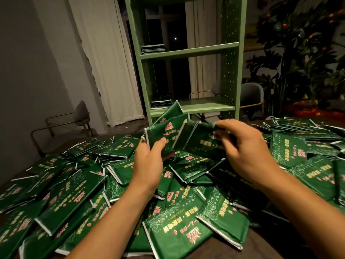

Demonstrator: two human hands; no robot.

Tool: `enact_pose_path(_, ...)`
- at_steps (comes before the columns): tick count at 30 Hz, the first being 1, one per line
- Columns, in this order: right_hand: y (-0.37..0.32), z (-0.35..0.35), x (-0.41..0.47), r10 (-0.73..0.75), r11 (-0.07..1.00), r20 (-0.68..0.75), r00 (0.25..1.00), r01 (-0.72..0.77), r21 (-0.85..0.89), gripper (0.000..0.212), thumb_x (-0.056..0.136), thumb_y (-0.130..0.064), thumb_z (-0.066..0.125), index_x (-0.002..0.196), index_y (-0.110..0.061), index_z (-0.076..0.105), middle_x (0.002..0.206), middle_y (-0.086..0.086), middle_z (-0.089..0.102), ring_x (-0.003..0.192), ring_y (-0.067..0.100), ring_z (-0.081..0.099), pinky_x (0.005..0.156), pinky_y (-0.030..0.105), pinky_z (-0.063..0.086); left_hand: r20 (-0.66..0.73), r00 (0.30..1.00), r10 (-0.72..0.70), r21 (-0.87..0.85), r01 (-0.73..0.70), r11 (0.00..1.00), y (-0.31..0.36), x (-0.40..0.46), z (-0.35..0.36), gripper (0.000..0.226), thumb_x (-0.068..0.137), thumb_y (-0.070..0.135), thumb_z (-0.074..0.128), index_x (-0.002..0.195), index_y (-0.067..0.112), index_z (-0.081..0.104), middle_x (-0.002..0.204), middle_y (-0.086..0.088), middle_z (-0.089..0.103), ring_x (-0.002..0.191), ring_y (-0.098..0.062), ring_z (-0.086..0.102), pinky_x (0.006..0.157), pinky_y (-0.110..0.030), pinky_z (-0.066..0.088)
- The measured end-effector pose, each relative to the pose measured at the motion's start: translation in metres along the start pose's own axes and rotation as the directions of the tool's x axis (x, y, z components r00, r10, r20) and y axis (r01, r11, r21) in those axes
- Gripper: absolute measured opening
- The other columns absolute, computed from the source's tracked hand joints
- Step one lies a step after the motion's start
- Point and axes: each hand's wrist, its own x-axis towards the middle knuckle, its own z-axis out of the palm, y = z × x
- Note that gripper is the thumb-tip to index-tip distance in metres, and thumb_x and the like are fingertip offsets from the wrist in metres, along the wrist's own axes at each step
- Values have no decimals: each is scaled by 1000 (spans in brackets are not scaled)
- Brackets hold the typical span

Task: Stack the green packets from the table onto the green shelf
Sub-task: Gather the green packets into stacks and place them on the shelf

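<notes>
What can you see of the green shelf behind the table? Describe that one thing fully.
The green shelf stands upright behind the table, in front of a dark window with pale curtains. It looks like painted pale-green metal, its right side panel dotted with small holes. Two boards show between the uprights. Each carries a small stack of packets at its left end, the upper stack and the lower stack. Neither hand touches it.
</notes>
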Motion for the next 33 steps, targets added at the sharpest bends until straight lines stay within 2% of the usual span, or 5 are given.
enact_pose_path(5, -3, 17, -7, -54, 998, 80, 995, 55, -16, 27, 91, -6, 66, 113, -21, 73, 97, -7, 66, 94, 12, 60, 87, 35, 51, 331, 943, 22, 155, -78, 985, -5, -9, 5, 28, 86, 23, 75, 112, 17, 65, 101, 4, 78, 95, -12, 74, 81, -26, 59)
enact_pose_path(8, -11, 16, -3, 50, 988, 16, 999, -52, 143, 28, 93, -19, 67, 121, -24, 65, 110, -10, 59, 104, -2, 56, 90, 13, 45, 269, 963, 13, 211, -72, 975, -11, -6, 4, 32, 84, 15, 80, 110, 20, 63, 97, 7, 78, 91, -8, 74, 82, -27, 59)
enact_pose_path(16, -6, 10, -2, 343, 624, 508, 790, -596, 505, 56, 90, -10, 69, 141, -18, 46, 120, 0, 71, 107, 13, 70, 93, 30, 54, 139, 989, -54, 117, 37, 992, -13, 0, 0, 53, 76, 6, 87, 117, 14, 56, 109, -3, 75, 101, -17, 73, 96, -43, 56)
enact_pose_path(25, -3, 8, -3, 245, 769, 442, 863, -450, 453, 81, 85, -2, 74, 151, -30, 36, 138, -9, 59, 122, 7, 61, 104, 32, 50, 218, 963, -159, 17, 159, 987, -16, 2, -1, 55, 78, -10, 78, 126, 3, 55, 110, -15, 75, 104, -31, 72, 95, -49, 56)
enact_pose_path(33, -5, 11, -2, 271, 881, 396, 878, -391, 264, 32, 85, -21, 77, 112, -31, 64, 106, -12, 71, 100, 1, 67, 95, 27, 54, 113, 991, -77, 102, 66, 993, -12, 3, 4, 43, 84, -10, 66, 112, 21, 57, 94, 2, 74, 90, -12, 72, 81, -30, 58)
